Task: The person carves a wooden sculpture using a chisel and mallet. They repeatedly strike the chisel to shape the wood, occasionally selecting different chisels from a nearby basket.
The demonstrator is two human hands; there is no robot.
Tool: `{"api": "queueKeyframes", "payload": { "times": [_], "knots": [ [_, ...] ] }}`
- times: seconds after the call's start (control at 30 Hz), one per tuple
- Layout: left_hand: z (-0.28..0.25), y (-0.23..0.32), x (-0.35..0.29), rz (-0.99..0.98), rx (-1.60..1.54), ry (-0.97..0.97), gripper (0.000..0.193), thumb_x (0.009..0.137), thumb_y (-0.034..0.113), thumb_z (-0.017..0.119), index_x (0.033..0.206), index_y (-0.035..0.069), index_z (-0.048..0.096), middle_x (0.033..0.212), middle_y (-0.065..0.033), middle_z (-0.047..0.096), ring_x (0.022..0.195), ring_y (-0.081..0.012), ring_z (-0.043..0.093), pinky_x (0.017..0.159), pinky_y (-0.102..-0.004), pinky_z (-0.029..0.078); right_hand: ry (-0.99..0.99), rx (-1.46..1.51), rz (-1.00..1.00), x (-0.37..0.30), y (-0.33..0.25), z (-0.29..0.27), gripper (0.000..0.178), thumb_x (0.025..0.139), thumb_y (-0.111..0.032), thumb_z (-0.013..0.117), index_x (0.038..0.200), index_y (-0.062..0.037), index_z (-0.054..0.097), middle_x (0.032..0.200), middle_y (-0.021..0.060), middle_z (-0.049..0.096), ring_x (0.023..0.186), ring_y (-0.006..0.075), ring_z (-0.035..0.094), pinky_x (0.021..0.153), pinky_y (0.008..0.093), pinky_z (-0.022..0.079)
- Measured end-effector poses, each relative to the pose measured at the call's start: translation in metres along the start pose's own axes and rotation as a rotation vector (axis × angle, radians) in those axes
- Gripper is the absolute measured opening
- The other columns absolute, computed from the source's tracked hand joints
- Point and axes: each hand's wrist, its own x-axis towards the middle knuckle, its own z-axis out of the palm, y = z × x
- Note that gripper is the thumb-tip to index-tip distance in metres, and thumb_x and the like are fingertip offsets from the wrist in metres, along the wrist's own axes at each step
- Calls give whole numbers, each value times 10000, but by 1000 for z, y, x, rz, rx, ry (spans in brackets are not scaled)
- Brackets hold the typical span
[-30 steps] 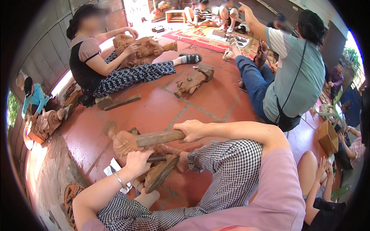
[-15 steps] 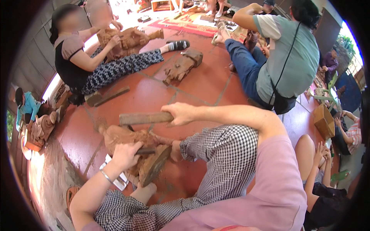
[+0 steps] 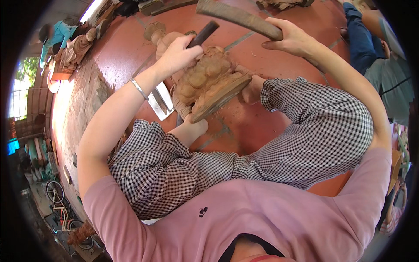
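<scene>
A carved brown wooden statue (image 3: pixel 203 81) lies tilted on the floor between my bare feet, its flat base towards me. My left hand (image 3: pixel 180 56) is closed round a dark chisel (image 3: pixel 205 34) over the statue's upper part; the chisel's working end is hidden behind my fingers and the carving. Raised to the right of it, my right hand (image 3: pixel 293 38) grips the end of a long, flat-sided wooden mallet (image 3: pixel 240 18). The mallet points up and left, apart from the chisel.
White papers or a booklet (image 3: pixel 160 102) lie left of the statue on the red tile floor (image 3: pixel 270 131). Wood pieces (image 3: pixel 170 5) lie at the far edge. A person in turquoise (image 3: pixel 59 35) sits far left by another carving (image 3: pixel 76 54); another in blue trousers (image 3: pixel 364 43) sits right.
The view has tipped down towards my lap and swung left. The chisel in my left hand now stands tilted upward, and my right hand still holds the mallet, now pointing up-left.
</scene>
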Motion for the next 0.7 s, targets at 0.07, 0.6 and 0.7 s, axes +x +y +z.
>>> {"api": "queueKeyframes", "payload": {
  "times": [0.07, 0.6, 0.7],
  "knots": [
    [1, 23, -1, 16, -152, -59, 235, 951, 258, 562, 1008, 36, 613, 850, -22, 625, 738, -69, 562, 671, -228, 464, 33, 66, 8, -2, 14, 4, 469, 829, -260, 758, 1192, -49, 549, 872, 56, 537, 814, 193, 541, 745, 334, 460],
    [31, 37, -9, 250, 388, -139, 302, 894, 189, 710, 1105, 38, 557, 981, -103, 679, 982, -194, 679, 835, -314, 559, 111, 245, 146, -6, -3, -22, 521, 801, -214, 798, 1218, -13, 560, 939, 54, 649, 840, 140, 601, 742, 307, 503],
    [30, 36, -9, 363, 604, -115, 353, 850, 282, 748, 1032, 35, 574, 865, -91, 685, 895, -234, 691, 792, -331, 544, 160, 131, 62, -4, -2, -16, 516, 782, -213, 803, 1193, -8, 568, 957, 78, 644, 901, 167, 594, 788, 323, 487]
  ]
}}
